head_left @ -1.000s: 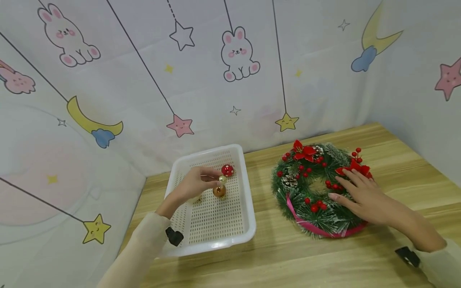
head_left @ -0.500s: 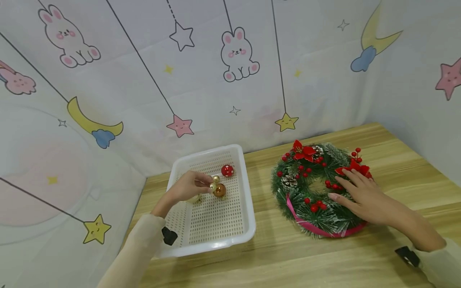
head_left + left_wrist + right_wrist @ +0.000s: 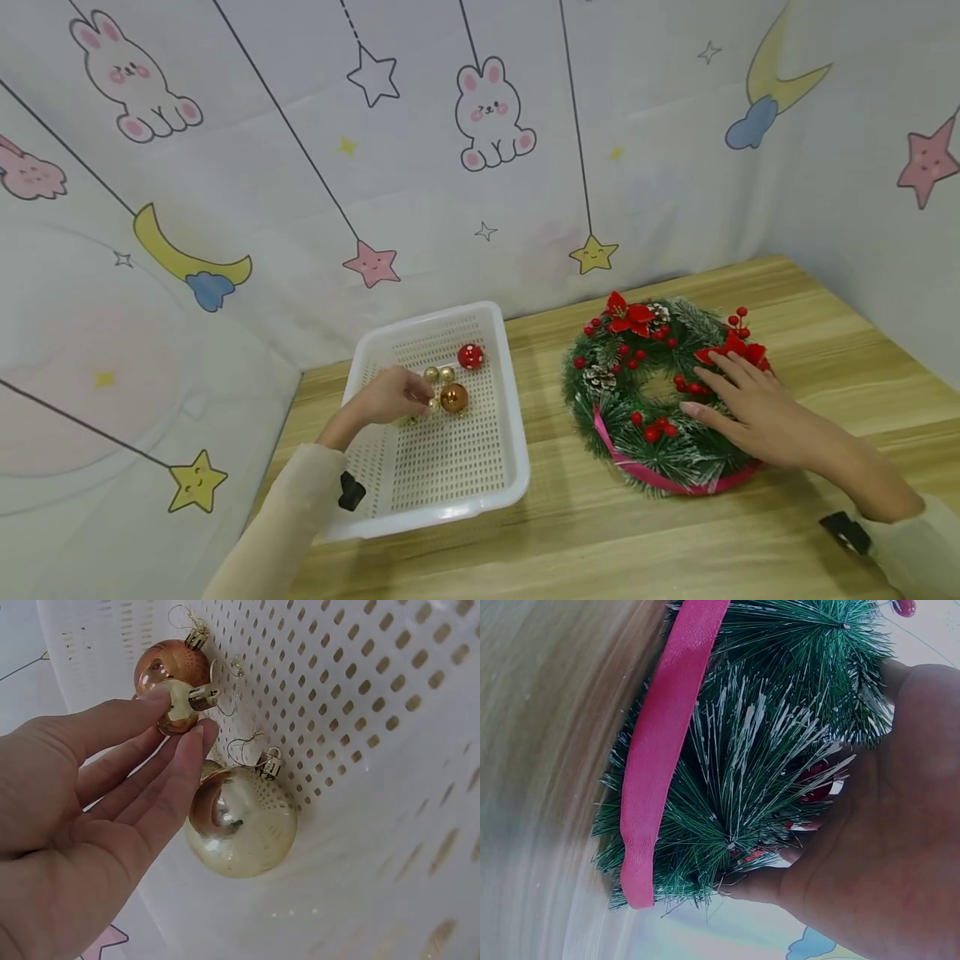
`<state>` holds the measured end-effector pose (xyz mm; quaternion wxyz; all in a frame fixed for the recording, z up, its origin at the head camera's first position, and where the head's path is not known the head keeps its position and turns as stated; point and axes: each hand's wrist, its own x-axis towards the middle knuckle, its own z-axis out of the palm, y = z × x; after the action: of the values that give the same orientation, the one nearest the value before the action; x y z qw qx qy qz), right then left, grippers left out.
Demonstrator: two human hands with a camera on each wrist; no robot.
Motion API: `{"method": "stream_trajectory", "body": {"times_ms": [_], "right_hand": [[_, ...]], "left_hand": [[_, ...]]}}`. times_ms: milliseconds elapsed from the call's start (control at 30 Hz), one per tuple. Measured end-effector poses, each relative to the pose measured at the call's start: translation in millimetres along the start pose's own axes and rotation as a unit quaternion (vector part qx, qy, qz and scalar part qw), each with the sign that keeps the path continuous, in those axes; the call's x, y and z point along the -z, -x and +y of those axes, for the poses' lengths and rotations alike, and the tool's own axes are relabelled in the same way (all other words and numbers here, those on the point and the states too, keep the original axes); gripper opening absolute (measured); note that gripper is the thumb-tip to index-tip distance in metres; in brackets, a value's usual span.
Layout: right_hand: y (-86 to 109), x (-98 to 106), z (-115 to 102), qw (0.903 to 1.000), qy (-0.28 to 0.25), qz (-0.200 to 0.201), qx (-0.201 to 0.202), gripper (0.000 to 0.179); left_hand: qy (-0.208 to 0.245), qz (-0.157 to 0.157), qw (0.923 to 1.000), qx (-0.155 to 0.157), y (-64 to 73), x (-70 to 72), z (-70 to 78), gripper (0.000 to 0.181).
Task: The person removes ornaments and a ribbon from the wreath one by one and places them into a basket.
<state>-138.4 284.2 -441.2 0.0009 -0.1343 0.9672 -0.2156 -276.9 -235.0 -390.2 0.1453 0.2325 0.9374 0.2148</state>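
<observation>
My left hand (image 3: 388, 397) is inside the white plastic basket (image 3: 517, 467), pinching a small gold Christmas ball (image 3: 178, 705) between thumb and fingertips. Just beyond it in the left wrist view lies a copper-coloured ball (image 3: 174, 663); nearer sits a larger pale gold ball (image 3: 251, 832), mostly hidden in the head view. Two more small gold balls (image 3: 447, 374) and a red ball with white dots (image 3: 471, 357) lie toward the basket's far side. On the right, my right hand (image 3: 772, 412) rests on the Christmas wreath (image 3: 600, 412), fingers spread and fairly straight over its right side.
The wreath carries red berries (image 3: 652, 431), pinecones (image 3: 599, 379), red flowers (image 3: 628, 315) and a pink ribbon (image 3: 660, 750). Basket and wreath stand apart on a wooden table (image 3: 555, 533). A printed curtain (image 3: 420, 192) hangs right behind the table.
My left hand has drawn back left and slightly down within the basket, the small gold ball moving with it away from two others. My right hand stays on the wreath.
</observation>
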Motion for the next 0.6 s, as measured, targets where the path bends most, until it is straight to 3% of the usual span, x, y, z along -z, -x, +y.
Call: {"method": "stream_trajectory", "body": {"times_ms": [333, 600], "right_hand": [[-0.4, 0.6, 0.1, 1.0, -0.001, 0.005, 0.002, 0.078], [-0.6, -0.6, 0.8, 1.0, -0.004, 0.003, 0.002, 0.077]], "left_hand": [[-0.037, -0.033, 0.9988, -0.004, -2.0, -5.7, 8.2, 0.018], [-0.053, -0.042, 0.9975, 0.02, -4.1, -9.6, 9.8, 0.018]]}}
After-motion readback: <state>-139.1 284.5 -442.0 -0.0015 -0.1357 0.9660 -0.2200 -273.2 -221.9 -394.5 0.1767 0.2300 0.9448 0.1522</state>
